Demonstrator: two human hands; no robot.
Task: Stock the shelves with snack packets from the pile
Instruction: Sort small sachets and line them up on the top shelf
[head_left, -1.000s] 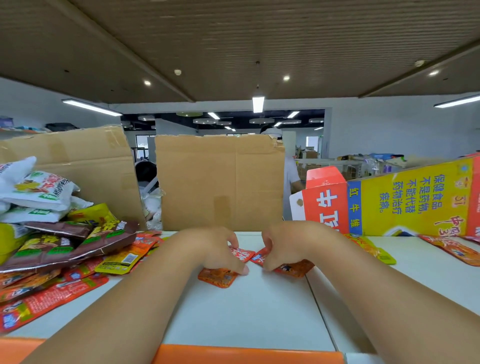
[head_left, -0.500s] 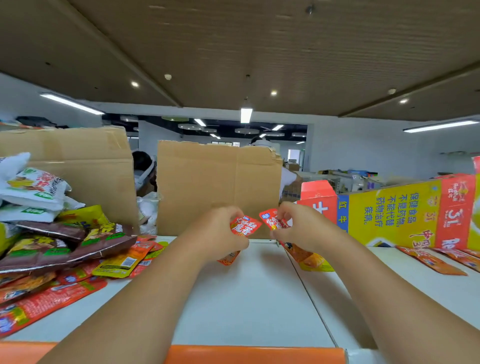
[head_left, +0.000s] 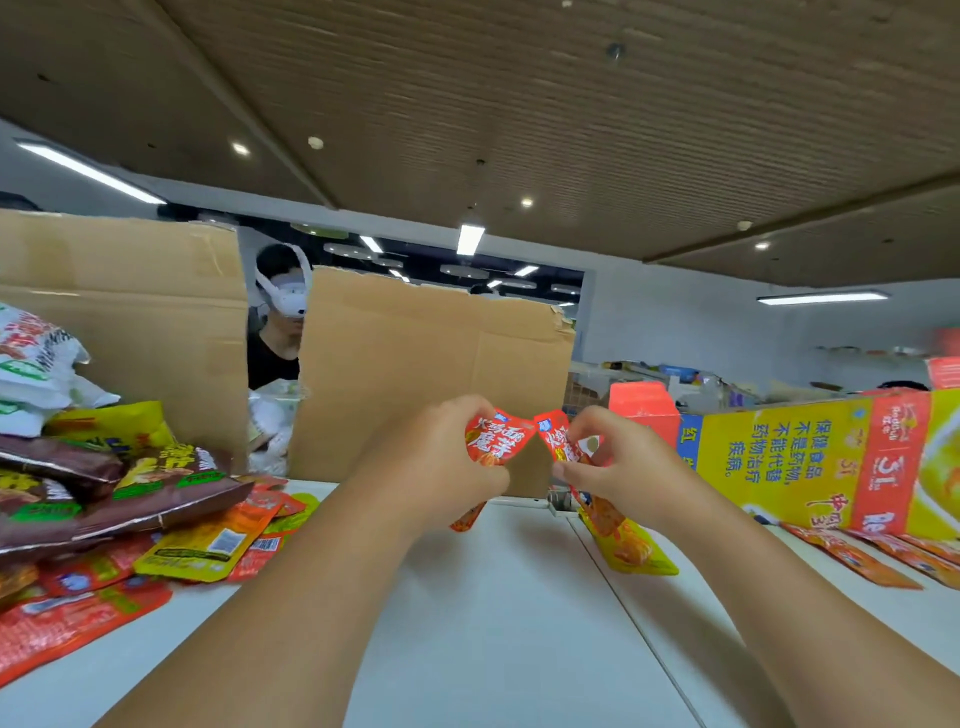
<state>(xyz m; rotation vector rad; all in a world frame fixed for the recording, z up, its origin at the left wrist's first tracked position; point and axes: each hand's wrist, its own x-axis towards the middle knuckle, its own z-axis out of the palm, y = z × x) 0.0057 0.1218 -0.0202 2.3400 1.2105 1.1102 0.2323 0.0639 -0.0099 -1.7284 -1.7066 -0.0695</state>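
Head view: both hands are holding snacks above the table (head_left: 493, 634), left hand (head_left: 436, 460) pinching a red packet (head_left: 498, 441), right hand (head_left: 623, 470) gripping several packets (head_left: 623, 538) in curled fingers (head_left: 589, 423), the pile (head_left: 130, 499) lying at left

I see thin, glossy plastic film on the red packet (head_left: 500, 440) pinched in my left fingers (head_left: 457, 415); it is creased and catches the light. The second packet (head_left: 558, 439), in my right fingers (head_left: 592, 422), has the same shiny film. Behind the fingers stand sheets of cardboard (head_left: 415, 374), brown and matt, with a rough torn top edge. Below the fingers the tabletop (head_left: 493, 623) is white, smooth and faintly satin. Left of the fingers, the pile (head_left: 130, 499) is all slick foil and plastic wrappers. To their right, the printed carton (head_left: 789, 462) is coated card with a mild sheen.
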